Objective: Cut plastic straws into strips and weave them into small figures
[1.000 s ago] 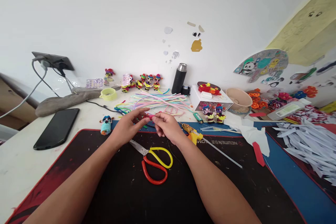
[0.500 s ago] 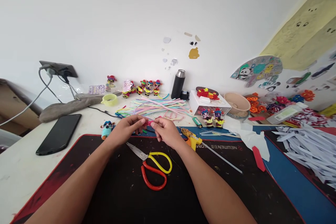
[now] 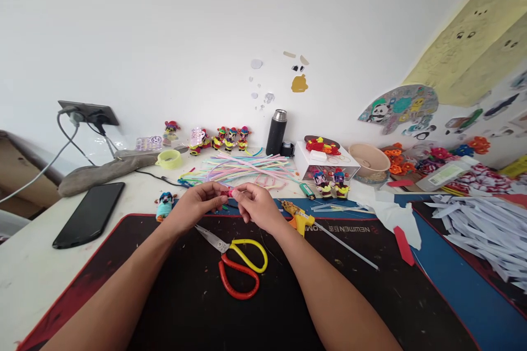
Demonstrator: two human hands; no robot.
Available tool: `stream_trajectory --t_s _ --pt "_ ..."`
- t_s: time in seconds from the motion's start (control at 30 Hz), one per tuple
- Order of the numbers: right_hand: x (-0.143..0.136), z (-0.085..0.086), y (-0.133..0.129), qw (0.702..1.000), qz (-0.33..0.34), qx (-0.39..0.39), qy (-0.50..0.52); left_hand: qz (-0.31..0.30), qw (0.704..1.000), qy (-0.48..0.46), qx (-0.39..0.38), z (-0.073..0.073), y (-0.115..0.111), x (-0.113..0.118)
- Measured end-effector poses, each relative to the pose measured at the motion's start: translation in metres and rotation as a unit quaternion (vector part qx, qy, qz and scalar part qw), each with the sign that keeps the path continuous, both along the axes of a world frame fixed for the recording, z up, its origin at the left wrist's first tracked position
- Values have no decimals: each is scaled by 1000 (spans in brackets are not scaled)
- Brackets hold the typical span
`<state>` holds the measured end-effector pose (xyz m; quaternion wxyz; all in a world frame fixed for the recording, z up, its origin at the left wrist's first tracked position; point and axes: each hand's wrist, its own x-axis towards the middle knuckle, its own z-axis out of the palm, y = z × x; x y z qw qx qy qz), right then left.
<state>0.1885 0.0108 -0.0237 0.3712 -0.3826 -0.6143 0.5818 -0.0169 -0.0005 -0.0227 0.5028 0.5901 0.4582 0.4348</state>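
My left hand (image 3: 200, 204) and my right hand (image 3: 257, 204) meet above the mat's far edge. Each pinches one end of a small reddish-pink pipe cleaner piece (image 3: 230, 193), mostly hidden by the fingers. Below them on the mat, scissors (image 3: 223, 247) with one yellow and one red handle lie with the blades to the left. A yellow glue gun (image 3: 302, 220) with a glue stick (image 3: 349, 248) in it rests to the right of my right hand. By my left wrist is a small blue figure (image 3: 164, 205).
Pastel pipe cleaners (image 3: 247, 167) are heaped behind my hands. Several small figures (image 3: 231, 139) stand along the wall near a black flask (image 3: 276, 134). A white box (image 3: 302, 160) is at the back right. A phone (image 3: 89, 215) lies left, white paper strips (image 3: 481, 236) right.
My fingertips have closed in, so less of the reddish-pink piece shows between them. The whole view has shifted slightly; the things on the table stay put.
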Motion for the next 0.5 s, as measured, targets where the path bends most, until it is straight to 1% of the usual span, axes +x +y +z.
stream_trajectory --t_s 0.17,0.3,0.4,0.5 --pt "0 -6 1 999 5 28 -31 -12 1000 -12 2 -1 -2 5" --pt "1 -7 0 997 -3 53 -55 -23 999 -22 -4 1 -3 3" --pt "1 -5 -1 997 -7 51 -50 -38 997 -54 -26 4 -3 -2" --pt "0 -3 -1 998 -5 45 -41 -45 991 -108 -58 5 -3 -4"
